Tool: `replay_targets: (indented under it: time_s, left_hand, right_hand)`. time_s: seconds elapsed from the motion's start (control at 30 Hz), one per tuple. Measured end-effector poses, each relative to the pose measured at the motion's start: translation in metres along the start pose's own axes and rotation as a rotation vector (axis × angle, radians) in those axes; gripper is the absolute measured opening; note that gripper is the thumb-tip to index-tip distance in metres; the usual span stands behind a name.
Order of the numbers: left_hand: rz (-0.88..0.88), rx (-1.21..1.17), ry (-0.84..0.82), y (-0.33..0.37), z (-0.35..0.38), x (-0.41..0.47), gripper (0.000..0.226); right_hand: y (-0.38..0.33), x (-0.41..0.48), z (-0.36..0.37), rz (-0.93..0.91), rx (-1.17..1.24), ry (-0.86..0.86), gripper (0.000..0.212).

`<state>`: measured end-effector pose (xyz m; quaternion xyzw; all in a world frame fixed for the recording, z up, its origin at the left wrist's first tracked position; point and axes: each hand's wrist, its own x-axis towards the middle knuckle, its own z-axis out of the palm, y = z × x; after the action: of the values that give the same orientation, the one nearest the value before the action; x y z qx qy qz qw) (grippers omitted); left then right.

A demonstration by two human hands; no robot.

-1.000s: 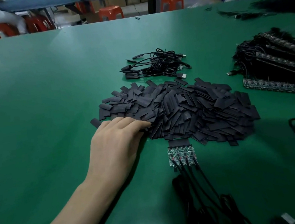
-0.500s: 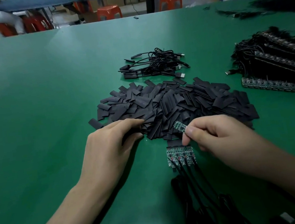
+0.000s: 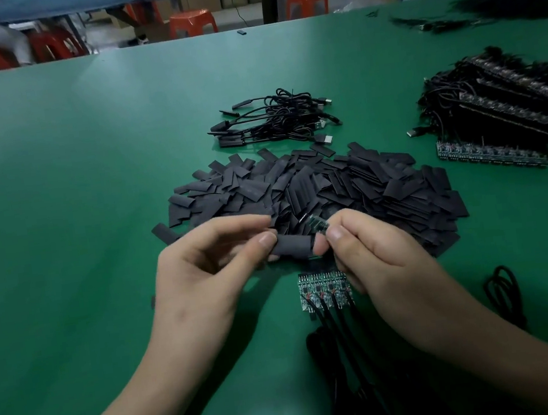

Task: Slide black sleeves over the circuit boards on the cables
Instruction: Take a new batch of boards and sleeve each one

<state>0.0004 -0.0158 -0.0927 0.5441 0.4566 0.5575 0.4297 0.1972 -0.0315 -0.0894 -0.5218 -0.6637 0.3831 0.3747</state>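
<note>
My left hand point(image 3: 204, 271) pinches a black sleeve point(image 3: 291, 245) and my right hand point(image 3: 375, 257) pinches a circuit board point(image 3: 318, 225); I'd square the board to the sleeve's mouth.

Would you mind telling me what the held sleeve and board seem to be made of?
The sleeve looks like matte black plastic or rubber tubing, dull and pressed flat. The board seems to be rigid green laminate, slightly shiny, though it is blurred here.

No legible text anywhere.
The small green circuit boards point(image 3: 324, 289) and the brown cardboard boxes point(image 3: 205, 0) at the back are too small and blurred to read.
</note>
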Motion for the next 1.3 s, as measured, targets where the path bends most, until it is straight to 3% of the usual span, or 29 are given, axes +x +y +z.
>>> replay_targets:
  time_s: [0.1, 0.23, 0.4, 0.6, 0.77, 0.9, 1.3]
  left_hand:
    - [-0.07, -0.083, -0.034, -0.003, 0.005, -0.004, 0.016]
    - [-0.045, -0.022, -0.073, -0.004, 0.005, -0.007, 0.016]
    - [0.257, 0.415, -0.15, -0.007, 0.003, -0.009, 0.019]
    - [0.395, 0.587, -0.153, -0.003, 0.004, -0.01, 0.028]
    - [0.418, 0.606, -0.092, -0.003, 0.002, -0.009, 0.026]
    - [0.428, 0.625, -0.054, -0.002, -0.003, -0.008, 0.026]
    - [0.483, 0.638, -0.122, -0.003, -0.005, -0.007, 0.021]
  right_hand:
    - [0.001, -0.002, 0.001, 0.0, 0.014, -0.04, 0.029]
    - [0.001, -0.002, 0.0, -0.003, 0.031, -0.038, 0.026]
    - [0.002, -0.003, 0.002, -0.017, 0.001, -0.012, 0.031]
    - [0.003, -0.005, 0.004, -0.029, -0.002, -0.022, 0.031]
    - [0.0, -0.001, -0.015, -0.023, 0.074, -0.011, 0.031]
    - [0.0, -0.001, -0.025, -0.001, 0.013, -0.132, 0.039]
    - [-0.003, -0.002, -0.029, -0.016, -0.071, -0.229, 0.038]
